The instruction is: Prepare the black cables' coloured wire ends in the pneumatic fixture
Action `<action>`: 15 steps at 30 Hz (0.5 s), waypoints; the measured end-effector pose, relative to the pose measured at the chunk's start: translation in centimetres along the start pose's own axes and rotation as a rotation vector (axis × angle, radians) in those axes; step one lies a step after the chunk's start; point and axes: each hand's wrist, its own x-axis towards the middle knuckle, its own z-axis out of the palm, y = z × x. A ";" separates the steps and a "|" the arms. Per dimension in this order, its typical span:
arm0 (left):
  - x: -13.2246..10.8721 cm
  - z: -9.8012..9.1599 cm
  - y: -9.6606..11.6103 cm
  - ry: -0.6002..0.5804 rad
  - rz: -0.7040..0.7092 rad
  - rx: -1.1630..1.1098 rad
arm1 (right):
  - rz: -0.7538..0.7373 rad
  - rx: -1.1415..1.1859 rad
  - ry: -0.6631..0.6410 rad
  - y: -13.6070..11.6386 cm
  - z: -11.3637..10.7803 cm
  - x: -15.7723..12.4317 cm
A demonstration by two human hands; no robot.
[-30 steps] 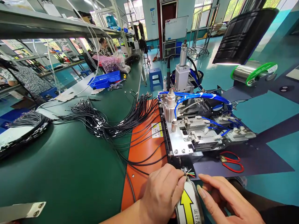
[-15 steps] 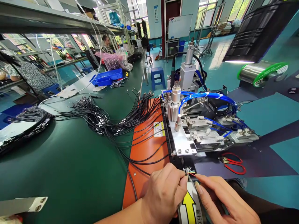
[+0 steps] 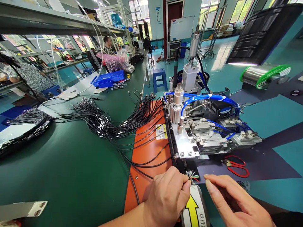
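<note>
My left hand (image 3: 169, 190) is closed in a pinch on the end of a black cable, most of which its fingers hide. Thin coloured wires (image 3: 195, 177), red, green and white among them, fan out to the right of those fingertips. My right hand (image 3: 238, 198) is just right of the wires, apart from them, thumb and forefinger slightly parted with nothing visible between them. Below the wires lies a metal rail with a yellow arrow label (image 3: 193, 208). Ahead stands a machine (image 3: 187, 135) with metal cylinders and blue air tubes.
Black cables (image 3: 101, 123) lie bunched across the green table (image 3: 78, 176) and orange panel (image 3: 151, 151). Red-handled cutters (image 3: 236, 165) rest at the right. A solder wire spool (image 3: 265, 75) is under a black lamp (image 3: 265, 34). A blue tray (image 3: 109, 78) and co-workers are farther back.
My right hand has drawn back to the right, away from the wires, which now spread wider. My left hand keeps its pinch in almost the same place.
</note>
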 end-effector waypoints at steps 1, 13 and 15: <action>0.0 0.0 0.0 -0.005 0.004 -0.004 | -0.017 0.002 -0.005 0.1 -0.1 0.1; 0.0 -0.1 -0.2 -0.010 0.025 -0.022 | -0.136 -0.020 -0.024 -0.2 -0.1 0.3; -0.1 -0.1 -0.2 -0.008 0.026 -0.020 | -0.143 -0.021 -0.029 -0.3 -0.1 0.4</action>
